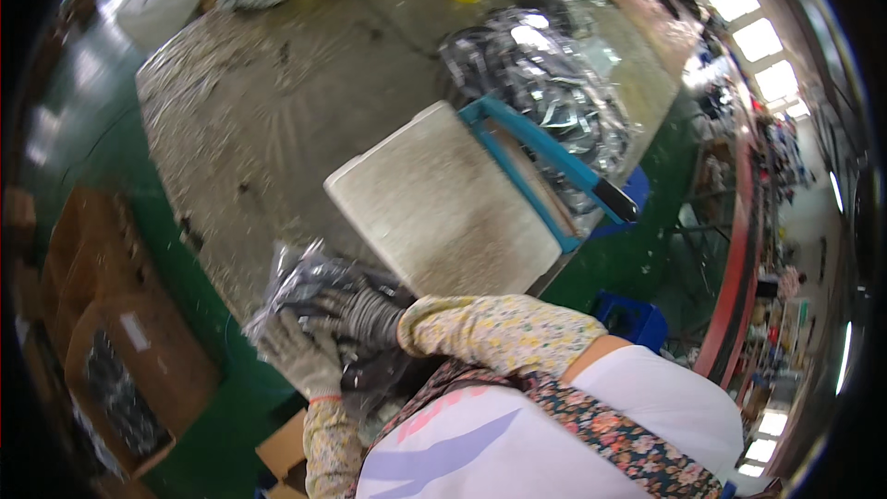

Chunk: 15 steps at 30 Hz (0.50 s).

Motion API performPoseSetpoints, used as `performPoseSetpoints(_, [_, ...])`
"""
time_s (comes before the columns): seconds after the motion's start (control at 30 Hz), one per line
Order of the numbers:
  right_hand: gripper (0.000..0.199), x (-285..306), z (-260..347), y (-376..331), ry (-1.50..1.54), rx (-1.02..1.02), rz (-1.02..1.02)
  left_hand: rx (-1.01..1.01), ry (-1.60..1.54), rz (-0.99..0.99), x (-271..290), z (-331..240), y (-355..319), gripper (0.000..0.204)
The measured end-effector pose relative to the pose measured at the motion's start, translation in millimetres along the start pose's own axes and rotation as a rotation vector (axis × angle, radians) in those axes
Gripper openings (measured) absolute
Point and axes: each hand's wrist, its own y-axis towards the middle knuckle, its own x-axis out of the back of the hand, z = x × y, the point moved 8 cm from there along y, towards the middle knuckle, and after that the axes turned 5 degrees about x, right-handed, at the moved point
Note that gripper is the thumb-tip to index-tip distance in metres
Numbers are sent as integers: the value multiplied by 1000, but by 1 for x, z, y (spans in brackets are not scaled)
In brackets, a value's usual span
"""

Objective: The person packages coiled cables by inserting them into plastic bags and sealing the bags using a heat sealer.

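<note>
At the near edge of the bench (277, 129), both gloved hands close on a clear plastic bag of dark parts (319, 282): the left hand (300, 351) underneath, the right hand (365, 314) on top. The bag looks soft, slippery and fairly light, so it is probably best gripped across its bulk.

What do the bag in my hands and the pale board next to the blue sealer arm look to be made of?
The bag looks like thin clear plastic film: it is glossy, crinkled and shows dark contents through it. The board seems a rigid, matte off-white slab with a speckled, worn face, possibly painted metal or laminate; the view cannot settle which.
</note>
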Motion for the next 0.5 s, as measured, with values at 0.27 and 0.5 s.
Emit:
performPoseSetpoints(0.27, [75, -36, -10, -9, -124, -105, 161, -75, 89, 7, -8, -3, -2, 65])
performPoseSetpoints(0.5, [57, -14, 12, -105, 343, -88, -14, 15, 175, 125, -1, 0, -7, 65])
